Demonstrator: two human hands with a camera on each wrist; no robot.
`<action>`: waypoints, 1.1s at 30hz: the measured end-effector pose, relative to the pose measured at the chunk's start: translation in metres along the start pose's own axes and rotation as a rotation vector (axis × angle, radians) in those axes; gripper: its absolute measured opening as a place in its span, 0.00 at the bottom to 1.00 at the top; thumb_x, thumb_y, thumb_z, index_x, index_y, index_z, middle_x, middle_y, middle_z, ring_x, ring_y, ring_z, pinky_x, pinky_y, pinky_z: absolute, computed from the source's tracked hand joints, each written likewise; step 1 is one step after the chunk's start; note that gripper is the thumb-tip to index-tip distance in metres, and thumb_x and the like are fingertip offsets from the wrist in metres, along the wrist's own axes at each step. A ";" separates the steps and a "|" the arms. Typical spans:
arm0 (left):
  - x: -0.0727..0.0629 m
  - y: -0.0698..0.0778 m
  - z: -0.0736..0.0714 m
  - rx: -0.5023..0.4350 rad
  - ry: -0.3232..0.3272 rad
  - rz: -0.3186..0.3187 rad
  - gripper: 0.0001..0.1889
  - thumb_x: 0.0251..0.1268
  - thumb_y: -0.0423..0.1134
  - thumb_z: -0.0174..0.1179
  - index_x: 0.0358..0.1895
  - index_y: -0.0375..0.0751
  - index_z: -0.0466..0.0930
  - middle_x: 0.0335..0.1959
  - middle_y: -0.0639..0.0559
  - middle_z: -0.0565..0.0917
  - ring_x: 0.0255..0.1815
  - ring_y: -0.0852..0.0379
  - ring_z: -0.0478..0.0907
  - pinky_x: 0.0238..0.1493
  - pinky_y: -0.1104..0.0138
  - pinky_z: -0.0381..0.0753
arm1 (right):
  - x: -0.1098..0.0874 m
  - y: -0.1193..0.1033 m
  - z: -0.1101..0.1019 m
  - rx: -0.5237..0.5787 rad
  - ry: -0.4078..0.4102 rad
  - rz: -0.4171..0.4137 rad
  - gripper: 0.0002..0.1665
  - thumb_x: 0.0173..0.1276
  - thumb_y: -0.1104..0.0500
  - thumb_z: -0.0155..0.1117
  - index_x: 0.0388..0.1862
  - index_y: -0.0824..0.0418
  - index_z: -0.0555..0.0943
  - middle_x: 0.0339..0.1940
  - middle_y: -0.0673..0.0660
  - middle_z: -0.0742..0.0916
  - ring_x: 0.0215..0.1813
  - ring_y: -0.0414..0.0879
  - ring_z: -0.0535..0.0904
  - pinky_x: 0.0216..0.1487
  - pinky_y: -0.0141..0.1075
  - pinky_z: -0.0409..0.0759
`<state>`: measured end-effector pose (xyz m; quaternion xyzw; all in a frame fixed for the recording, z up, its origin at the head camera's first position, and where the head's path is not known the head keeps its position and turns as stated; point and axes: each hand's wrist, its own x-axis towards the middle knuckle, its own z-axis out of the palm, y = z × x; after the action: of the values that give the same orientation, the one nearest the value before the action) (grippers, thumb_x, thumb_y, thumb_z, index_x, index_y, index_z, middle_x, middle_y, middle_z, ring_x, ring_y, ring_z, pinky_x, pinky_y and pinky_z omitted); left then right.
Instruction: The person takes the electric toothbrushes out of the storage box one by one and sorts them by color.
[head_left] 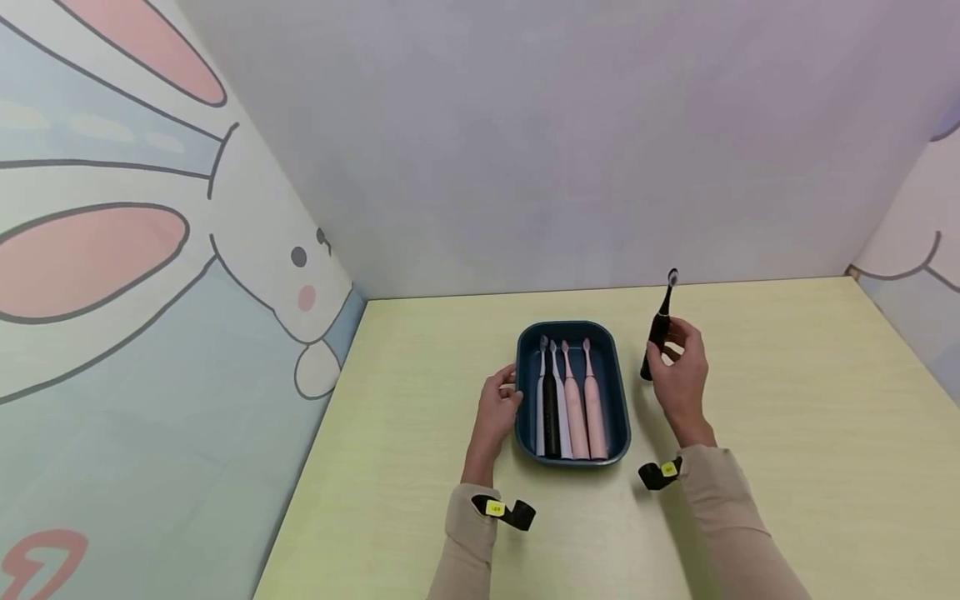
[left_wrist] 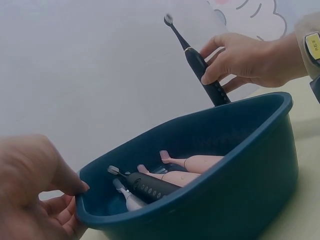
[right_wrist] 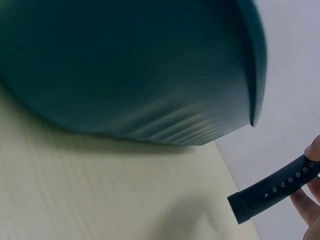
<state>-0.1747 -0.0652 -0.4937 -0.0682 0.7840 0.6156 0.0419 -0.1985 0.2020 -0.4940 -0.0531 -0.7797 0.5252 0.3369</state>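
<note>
A black electric toothbrush (head_left: 658,329) is pinched between the thumb and fingers of my right hand (head_left: 681,371), raised to the right of a dark blue bin (head_left: 622,417). Its brush head points up, and its lower end with a row of button icons shows in the right wrist view. My left hand (head_left: 497,412) holds the bin's left rim, thumb tip at the edge and fingers bent against the outside. Several toothbrushes lie side by side in the bin: a black one (head_left: 551,412), pink ones (head_left: 595,417) and pale ones (head_left: 540,417).
The bin stands on a pale yellow table (head_left: 405,417). A plain grey wall (head_left: 562,167) rises behind the table, and a wall with a rabbit drawing (head_left: 262,275) stands at the left. Dark straps with yellow tags sit on both sleeves.
</note>
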 end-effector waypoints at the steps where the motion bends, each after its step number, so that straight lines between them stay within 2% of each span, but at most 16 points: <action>1: 0.000 0.000 0.000 0.004 0.002 -0.003 0.24 0.65 0.26 0.51 0.65 0.41 0.70 0.54 0.45 0.73 0.41 0.56 0.72 0.38 0.68 0.74 | 0.000 0.002 0.001 0.001 -0.002 0.001 0.28 0.62 0.70 0.62 0.62 0.67 0.70 0.51 0.65 0.80 0.48 0.45 0.76 0.44 0.21 0.74; 5: 0.000 0.000 -0.001 0.010 0.003 -0.012 0.24 0.65 0.26 0.52 0.65 0.42 0.70 0.54 0.45 0.73 0.41 0.56 0.72 0.38 0.68 0.73 | -0.001 0.007 0.006 0.010 0.001 -0.001 0.28 0.62 0.70 0.61 0.62 0.66 0.71 0.50 0.65 0.80 0.49 0.46 0.76 0.44 0.20 0.73; 12: 0.000 -0.003 0.000 -0.002 0.000 -0.005 0.24 0.65 0.26 0.52 0.65 0.42 0.71 0.53 0.46 0.73 0.40 0.57 0.71 0.37 0.68 0.73 | 0.001 0.018 0.011 0.017 0.004 -0.032 0.26 0.61 0.70 0.61 0.60 0.68 0.70 0.49 0.64 0.79 0.48 0.33 0.73 0.46 0.18 0.73; 23: -0.004 -0.003 -0.002 0.000 -0.006 -0.002 0.25 0.65 0.26 0.51 0.65 0.43 0.70 0.53 0.46 0.73 0.40 0.57 0.71 0.37 0.69 0.73 | -0.004 0.024 0.012 0.018 -0.011 -0.047 0.25 0.61 0.70 0.61 0.58 0.71 0.70 0.49 0.65 0.79 0.49 0.31 0.72 0.47 0.17 0.72; 33: -0.001 -0.002 -0.004 -0.006 -0.016 0.016 0.25 0.65 0.26 0.51 0.66 0.42 0.70 0.54 0.44 0.72 0.39 0.57 0.71 0.36 0.68 0.72 | -0.003 0.023 0.010 -0.006 -0.034 -0.023 0.24 0.62 0.69 0.61 0.58 0.72 0.69 0.51 0.65 0.78 0.51 0.48 0.75 0.49 0.21 0.74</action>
<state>-0.1736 -0.0693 -0.4946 -0.0572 0.7823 0.6188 0.0431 -0.2078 0.2026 -0.5172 -0.0364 -0.7873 0.5199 0.3293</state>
